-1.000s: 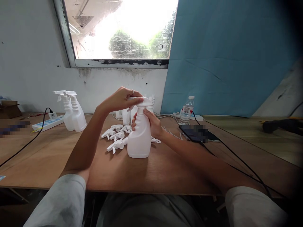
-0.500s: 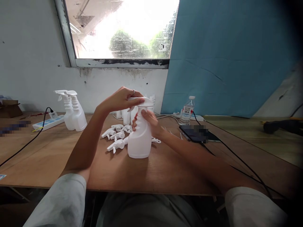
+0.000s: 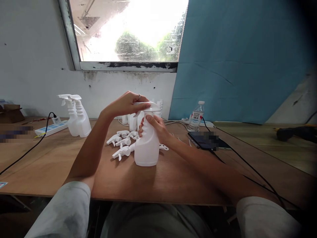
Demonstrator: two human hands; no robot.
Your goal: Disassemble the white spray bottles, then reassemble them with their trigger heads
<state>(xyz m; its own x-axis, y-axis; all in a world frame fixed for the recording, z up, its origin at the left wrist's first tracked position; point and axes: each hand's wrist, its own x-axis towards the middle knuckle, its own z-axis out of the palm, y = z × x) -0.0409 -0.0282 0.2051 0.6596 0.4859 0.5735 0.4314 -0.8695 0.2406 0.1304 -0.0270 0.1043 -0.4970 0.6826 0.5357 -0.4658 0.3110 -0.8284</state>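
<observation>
A white spray bottle (image 3: 147, 148) stands upright on the wooden table (image 3: 173, 185), with a white spray head (image 3: 154, 106) on its neck. My left hand (image 3: 130, 103) grips the spray head from above and from the left, a ring on one finger. Wrapped round the bottle's neck is my right hand (image 3: 158, 128), its thumb in front just below the head. Several loose white spray heads (image 3: 121, 152) lie on the table to the left of the bottle. More white bottles (image 3: 132, 121) stand behind my hands, partly hidden.
Two bottles with spray heads (image 3: 78, 119) stand at the left beside a power strip (image 3: 53, 128). At the right are a clear water bottle (image 3: 195, 117), a dark phone (image 3: 201, 140) and black cables. A cardboard box (image 3: 11, 113) sits far left.
The view has shifted very slightly. Both hands keep their hold on the spray head and the bottle, with almost no visible movement.
</observation>
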